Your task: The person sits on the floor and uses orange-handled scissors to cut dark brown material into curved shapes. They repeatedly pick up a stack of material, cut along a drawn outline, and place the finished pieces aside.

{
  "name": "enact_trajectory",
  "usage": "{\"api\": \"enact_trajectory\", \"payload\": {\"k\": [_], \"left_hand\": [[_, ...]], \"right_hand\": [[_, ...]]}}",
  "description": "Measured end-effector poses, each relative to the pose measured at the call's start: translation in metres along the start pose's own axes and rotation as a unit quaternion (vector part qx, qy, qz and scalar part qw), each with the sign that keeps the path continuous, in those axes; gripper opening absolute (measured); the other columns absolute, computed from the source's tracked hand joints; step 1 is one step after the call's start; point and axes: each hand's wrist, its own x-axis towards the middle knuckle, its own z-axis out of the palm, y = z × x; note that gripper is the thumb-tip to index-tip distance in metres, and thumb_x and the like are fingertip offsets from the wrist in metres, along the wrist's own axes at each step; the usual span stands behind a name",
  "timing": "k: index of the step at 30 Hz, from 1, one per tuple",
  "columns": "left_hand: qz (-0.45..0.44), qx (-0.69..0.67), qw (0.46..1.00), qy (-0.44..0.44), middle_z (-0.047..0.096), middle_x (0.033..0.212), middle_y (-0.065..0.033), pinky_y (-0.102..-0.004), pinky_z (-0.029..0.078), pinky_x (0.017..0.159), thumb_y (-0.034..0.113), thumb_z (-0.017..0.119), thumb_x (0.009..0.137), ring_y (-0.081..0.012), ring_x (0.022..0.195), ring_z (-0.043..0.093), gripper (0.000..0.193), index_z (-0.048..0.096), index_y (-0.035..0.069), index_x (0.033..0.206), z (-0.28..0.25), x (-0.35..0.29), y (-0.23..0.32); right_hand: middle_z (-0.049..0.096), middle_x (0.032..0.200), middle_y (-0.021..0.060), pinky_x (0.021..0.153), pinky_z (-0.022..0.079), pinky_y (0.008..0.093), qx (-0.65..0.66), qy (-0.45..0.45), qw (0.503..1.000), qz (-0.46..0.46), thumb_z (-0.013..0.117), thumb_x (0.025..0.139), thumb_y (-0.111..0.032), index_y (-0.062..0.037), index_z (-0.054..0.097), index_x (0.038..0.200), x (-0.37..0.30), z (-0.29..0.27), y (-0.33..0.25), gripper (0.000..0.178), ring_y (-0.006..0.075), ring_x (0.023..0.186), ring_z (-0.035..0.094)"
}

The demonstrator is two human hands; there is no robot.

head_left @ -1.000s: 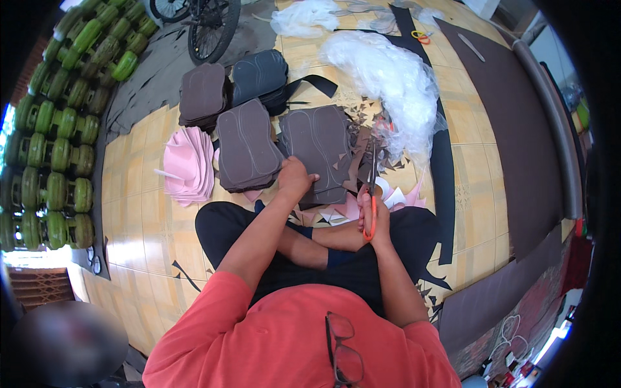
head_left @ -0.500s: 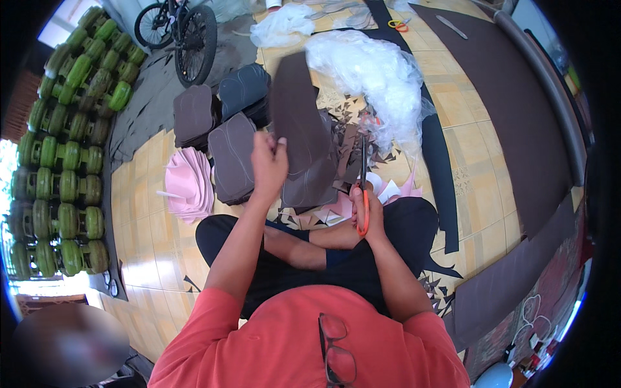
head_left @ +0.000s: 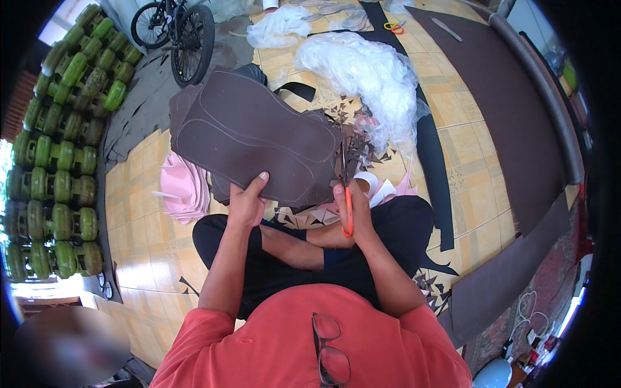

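Head view, the only one we have: a second back the brown sheet lay low over the lap with other brown pieces around it; half a second back it was being lifted; now we hold the brown foam sheet (head_left: 252,139) raised and spread flat before us, its two drawn sole outlines facing up. We judge from this that cutting along an outline is under way or about to start at the sheet's right edge.

Our left hand (head_left: 244,205) has its grip clamped on the sheet's near edge, thumb on top. Our right hand (head_left: 352,210) has its grip closed round the orange-handled scissors (head_left: 345,191), whose blades point up and meet the sheet's right edge; we cannot tell how far the blades are parted.

Counting: one sheet in hand, two sole outlines on it, one pair of scissors in the right grip, and a second pair of orange scissors (head_left: 393,26) far beyond it on the tiled floor (head_left: 145,246). Just left of the left grip lies one pink stack (head_left: 184,187). Beyond the right grip sits one heap of clear plastic (head_left: 369,74), with many small dark offcuts (head_left: 362,145) between. One bicycle (head_left: 174,29) stands far off to the left; the green gas cylinders (head_left: 58,161) are too many to count surely.
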Motion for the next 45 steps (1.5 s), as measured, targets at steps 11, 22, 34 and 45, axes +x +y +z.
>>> {"api": "enact_trajectory", "payload": {"k": [11, 22, 34, 45], "left_hand": [[-0.002, -0.010, 1.000, -0.015, 0.059, 0.118, -0.0135, -0.0375, 0.052, 0.091, -0.003, 0.058, 0.088, -0.0251, 0.108, 0.060, 0.040, 0.048, -0.001, 0.127, -0.003, -0.009, 0.006], [0.023, 0.007, 0.999, -0.027, 0.056, 0.121, -0.0131, -0.0382, 0.050, 0.091, 0.002, 0.061, 0.088, -0.0240, 0.109, 0.058, 0.045, 0.045, 0.001, 0.130, -0.031, 0.012, 0.040], [-0.077, 0.181, 0.980, -0.040, 0.054, 0.126, -0.0066, -0.0317, 0.037, 0.102, -0.002, 0.064, 0.072, -0.0198, 0.118, 0.049, 0.070, 0.044, 0.003, 0.139, -0.041, -0.004, 0.045], [-0.146, 0.216, 0.960, -0.102, 0.058, 0.124, -0.0064, -0.0287, 0.037, 0.101, -0.002, 0.065, 0.068, -0.0187, 0.115, 0.052, 0.074, 0.046, 0.002, 0.139, -0.042, -0.010, 0.043]], "right_hand": [[0.051, 0.061, 0.0047, 0.051, 0.041, 0.0288, 0.043, -0.023, 0.999, -0.023, 0.043, 0.098, -0.048, 0.0006, 0.056, 0.095, 0.005, -0.006, -0.031, 0.050, 0.0145, 0.053, 0.051], [0.054, 0.061, 0.0063, 0.057, 0.043, 0.0303, 0.058, -0.130, 0.990, 0.000, 0.056, 0.097, -0.033, 0.0007, 0.058, 0.081, -0.005, -0.026, -0.041, 0.037, 0.0138, 0.062, 0.053], [0.057, 0.068, 0.0116, 0.054, 0.044, 0.0314, 0.015, -0.023, 1.000, 0.000, 0.054, 0.097, -0.033, 0.0005, 0.058, 0.091, -0.002, -0.021, -0.026, 0.034, 0.0187, 0.059, 0.057], [0.053, 0.069, 0.0161, 0.060, 0.042, 0.0379, -0.048, 0.015, 0.994, -0.099, 0.057, 0.095, -0.029, 0.0009, 0.049, 0.086, 0.012, -0.020, -0.020, 0.032, 0.0302, 0.064, 0.051]]}}
